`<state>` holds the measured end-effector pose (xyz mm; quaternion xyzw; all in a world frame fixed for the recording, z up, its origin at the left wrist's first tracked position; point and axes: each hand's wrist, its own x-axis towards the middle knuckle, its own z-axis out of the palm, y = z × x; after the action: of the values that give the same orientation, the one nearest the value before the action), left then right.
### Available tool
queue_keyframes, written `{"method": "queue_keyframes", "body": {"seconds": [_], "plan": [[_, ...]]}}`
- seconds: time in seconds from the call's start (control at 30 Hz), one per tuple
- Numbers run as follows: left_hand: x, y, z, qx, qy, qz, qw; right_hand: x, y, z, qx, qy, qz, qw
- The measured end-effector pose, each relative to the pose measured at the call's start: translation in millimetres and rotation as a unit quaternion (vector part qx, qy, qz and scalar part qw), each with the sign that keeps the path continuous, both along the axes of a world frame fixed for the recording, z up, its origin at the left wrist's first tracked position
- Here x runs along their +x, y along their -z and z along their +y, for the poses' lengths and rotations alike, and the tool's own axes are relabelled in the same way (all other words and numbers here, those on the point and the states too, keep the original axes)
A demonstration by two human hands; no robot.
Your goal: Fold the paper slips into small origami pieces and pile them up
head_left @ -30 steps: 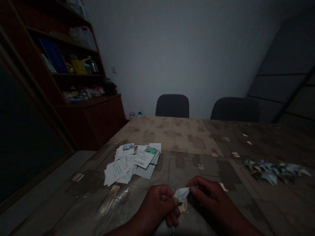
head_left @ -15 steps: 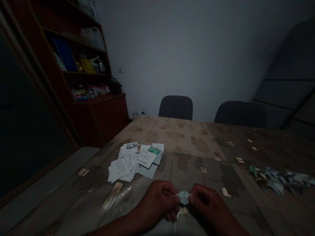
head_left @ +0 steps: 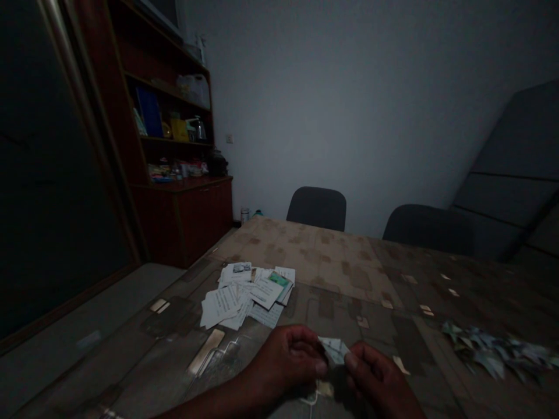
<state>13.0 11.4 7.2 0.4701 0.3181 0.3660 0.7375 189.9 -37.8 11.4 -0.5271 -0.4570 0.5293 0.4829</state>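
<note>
Fingers of the right hand (head_left: 379, 375) pinch the paper (head_left: 335, 350) above the table (head_left: 301, 247); whether the left hand (head_left: 286, 359), curled at its other end, grips it, I cannot tell. Folded scraps (head_left: 491, 359) blur together.

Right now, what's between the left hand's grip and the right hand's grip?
A small pale folded paper, in the head view. The right hand's grip pinches its edge; the left hand's grip is right beside it.
</note>
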Motion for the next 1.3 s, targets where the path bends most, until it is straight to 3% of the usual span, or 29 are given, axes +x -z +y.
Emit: {"method": "queue_keyframes", "body": {"seconds": [0.17,0.3,0.4,0.5,0.67,0.8,0.93,1.07,1.3], "plan": [[11,-0.2,-7,-0.012,-0.044,0.007,0.999,-9,8.8,-6,-0.005,0.004,0.017,1.0],[10,-12.5,-9,0.003,-0.085,0.057,0.995,-10,9.2,-7,-0.009,-0.054,0.01,0.998],[8,-20.7,-13,0.05,-0.066,0.114,0.99,-4,1.0,-7,0.051,-0.094,-0.073,0.992],[7,-22.7,-20,0.103,-0.055,0.189,0.975,0,-8.9,-9,0.083,-0.078,-0.165,0.98],[10,-16.6,-28,0.081,-0.059,0.172,0.98,-1,-10.5,-17,0.076,-0.043,-0.188,0.978],[9,-4.1,-28,0.042,-0.028,0.115,0.992,-5,3.2,-24,0.06,-0.021,-0.118,0.991],[7,8.9,-30,0.016,-0.028,0.156,0.987,-6,18.9,-29,0.05,-0.022,-0.109,0.993],[8,9.1,-33,0.064,0.005,0.245,0.967,-4,27.0,-27,0.068,-0.053,-0.18,0.98],[2,12.5,-30,0.116,0.05,0.302,0.945,0,23.6,-16,0.13,-0.059,-0.348,0.927]]}}
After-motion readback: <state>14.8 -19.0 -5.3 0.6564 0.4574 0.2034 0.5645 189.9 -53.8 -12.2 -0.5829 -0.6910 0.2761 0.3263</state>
